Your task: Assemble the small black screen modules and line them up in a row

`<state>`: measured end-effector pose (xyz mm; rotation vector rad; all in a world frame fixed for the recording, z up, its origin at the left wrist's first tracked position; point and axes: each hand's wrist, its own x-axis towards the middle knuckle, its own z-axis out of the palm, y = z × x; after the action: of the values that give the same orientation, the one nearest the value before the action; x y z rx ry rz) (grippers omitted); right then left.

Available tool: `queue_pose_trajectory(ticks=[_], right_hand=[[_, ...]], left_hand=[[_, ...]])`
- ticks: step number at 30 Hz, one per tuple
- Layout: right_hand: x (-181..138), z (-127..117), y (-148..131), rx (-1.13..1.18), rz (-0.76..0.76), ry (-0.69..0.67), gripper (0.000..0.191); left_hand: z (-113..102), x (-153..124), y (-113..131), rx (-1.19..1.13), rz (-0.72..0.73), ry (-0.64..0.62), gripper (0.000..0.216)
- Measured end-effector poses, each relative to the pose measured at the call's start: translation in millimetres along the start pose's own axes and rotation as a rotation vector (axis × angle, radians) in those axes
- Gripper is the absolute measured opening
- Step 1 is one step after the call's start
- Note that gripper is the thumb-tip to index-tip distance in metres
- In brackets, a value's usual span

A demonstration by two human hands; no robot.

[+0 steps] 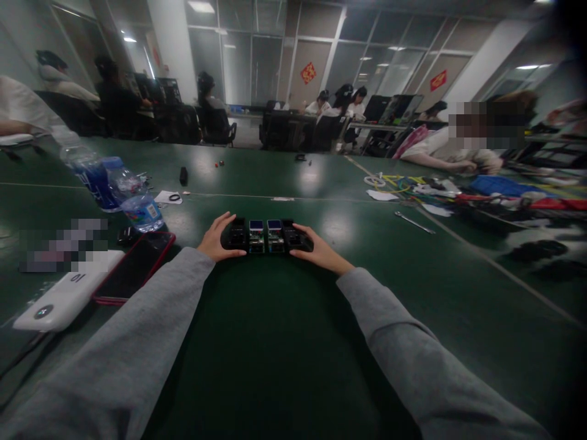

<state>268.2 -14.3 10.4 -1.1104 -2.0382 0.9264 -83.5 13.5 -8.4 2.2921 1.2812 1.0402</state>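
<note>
Several small black electronic modules (266, 236) lie side by side in a row on the green table (275, 342); the two middle ones show circuit boards and small lit screens. My left hand (218, 240) cups the row's left end, fingers curled round the outer black piece. My right hand (316, 247) rests against the right end, fingers laid over the outer black piece. Grey sleeves cover both arms.
To the left lie a red-cased phone (134, 267), a white power bank (64, 297) and two water bottles (132, 198). A wrench (414, 222) and a clutter of cables and parts (458, 192) sit to the right. Other people work at the right and at far tables.
</note>
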Motion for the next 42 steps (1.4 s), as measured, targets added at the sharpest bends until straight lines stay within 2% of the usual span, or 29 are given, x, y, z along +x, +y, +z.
queue_pose_trajectory(ticks=[4,7,9,13,18,27,34,42], right_hand=[[-5.8,5.0,-3.0,-0.177,-0.063,0.108,0.078],[-7.8,12.8,-9.4,-0.349,-0.107,0.200,0.082],[-7.1,19.5,-15.3,-0.432,-0.147,0.200,0.079],[-2.3,31.3,-23.7,-0.542,-0.241,0.149,0.068],[2.3,34.7,-20.3,-0.534,-0.274,0.173,0.048],[3.5,32.4,-14.0,-0.499,-0.261,0.156,0.044],[0.2,35.4,-18.3,-0.550,-0.219,0.199,0.057],[-2.1,37.2,-23.4,-0.584,-0.223,0.184,0.050]], left_hand=[[1.4,0.1,21.5,0.174,0.112,0.017,0.101],[3.3,0.2,38.4,0.277,0.227,-0.056,0.092],[5.2,0.9,45.7,0.308,0.290,-0.104,0.085],[10.4,3.6,48.0,0.330,0.340,-0.120,0.070],[15.2,6.6,42.5,0.350,0.386,-0.108,0.046],[14.6,7.4,43.9,0.339,0.389,-0.097,0.043],[14.0,5.7,45.0,0.320,0.371,-0.047,0.041],[11.5,4.7,49.6,0.333,0.348,-0.037,0.037]])
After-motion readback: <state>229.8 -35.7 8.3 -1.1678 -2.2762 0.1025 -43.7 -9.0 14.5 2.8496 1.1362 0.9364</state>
